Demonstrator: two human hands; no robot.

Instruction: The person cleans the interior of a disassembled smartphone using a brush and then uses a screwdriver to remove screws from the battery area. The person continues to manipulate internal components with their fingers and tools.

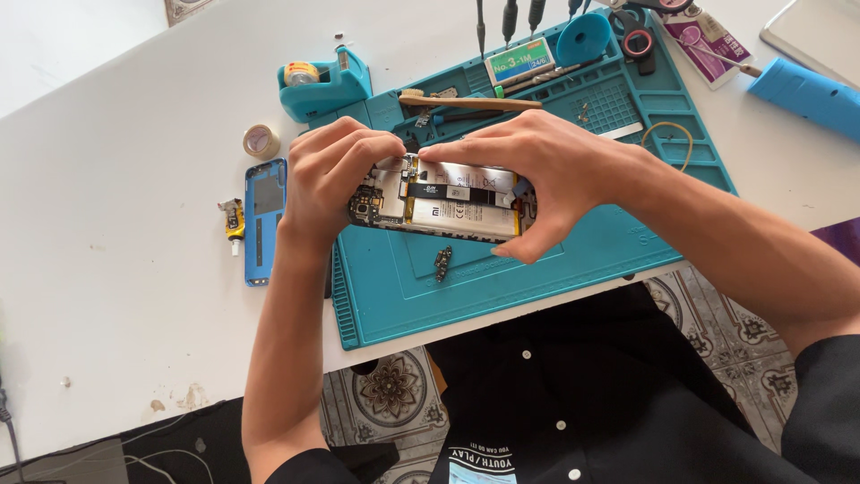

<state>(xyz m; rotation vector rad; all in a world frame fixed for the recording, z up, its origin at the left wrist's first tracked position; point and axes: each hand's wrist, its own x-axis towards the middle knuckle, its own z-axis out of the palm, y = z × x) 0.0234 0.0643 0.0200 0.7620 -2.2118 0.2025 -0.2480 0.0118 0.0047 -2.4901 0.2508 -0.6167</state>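
An opened phone (pixel 452 211) with its back off shows a white battery and circuit board; it is lifted slightly over a teal work mat (pixel 537 269). My left hand (pixel 327 179) grips its left end, fingers curled over the board. My right hand (pixel 546 175) holds the right end, with a fingertip pressing on the top edge near a black flex strip. A small dark part (pixel 442 263) lies on the mat just below the phone.
A blue phone back cover (pixel 264 220) and a small yellow part (pixel 234 221) lie left on the white table. A teal tape dispenser (pixel 324 82), a tape roll (pixel 260 141), a wooden-handled brush (pixel 470 103), screwdrivers (pixel 509 20), scissors (pixel 638 36) and a blue cylinder (pixel 811 94) sit behind.
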